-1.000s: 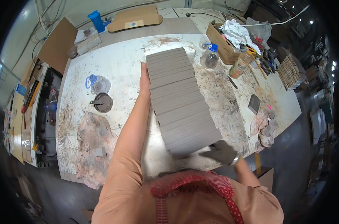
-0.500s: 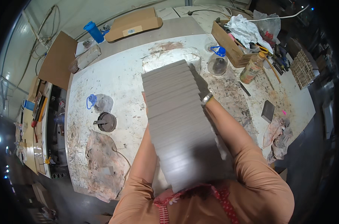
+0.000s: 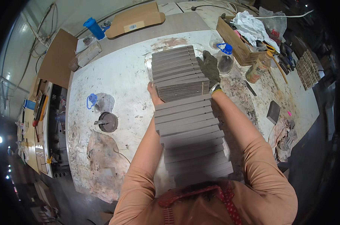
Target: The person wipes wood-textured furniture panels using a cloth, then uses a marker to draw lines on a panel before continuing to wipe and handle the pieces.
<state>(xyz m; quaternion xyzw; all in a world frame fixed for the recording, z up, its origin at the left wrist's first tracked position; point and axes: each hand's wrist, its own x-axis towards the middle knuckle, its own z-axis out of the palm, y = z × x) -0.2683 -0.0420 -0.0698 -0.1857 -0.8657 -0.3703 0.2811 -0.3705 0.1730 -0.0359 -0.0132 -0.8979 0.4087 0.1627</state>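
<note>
A long stack of thin grey boards [image 3: 190, 122] runs from my chest toward the far part of the table. Its edges are staggered, and midway the stack parts, baring the broad face of one board [image 3: 183, 91]. My left hand [image 3: 153, 93], bare, is at the stack's left side by that gap; its thumb or a finger shows, the rest is hidden by the boards. On the right side, my right hand [image 3: 210, 68] wears a dark, stained glove. It lies open beside the far boards, fingers stretched away from me and apart. A white wrapped pad [image 3: 149, 64] shows under the far end.
A round dark tin [image 3: 108, 123] with a flat tool and a stained cloth [image 3: 104, 157] lie at left. Right of the stack stand a blue-capped bottle [image 3: 225, 62], a drink bottle [image 3: 258, 69], a wooden box [image 3: 233, 47] and a dark block [image 3: 273, 111].
The stack has lowered and tipped away from me, parting at the middle so that board edges and one face show. My gloved right hand has come into fuller view beside it.
</note>
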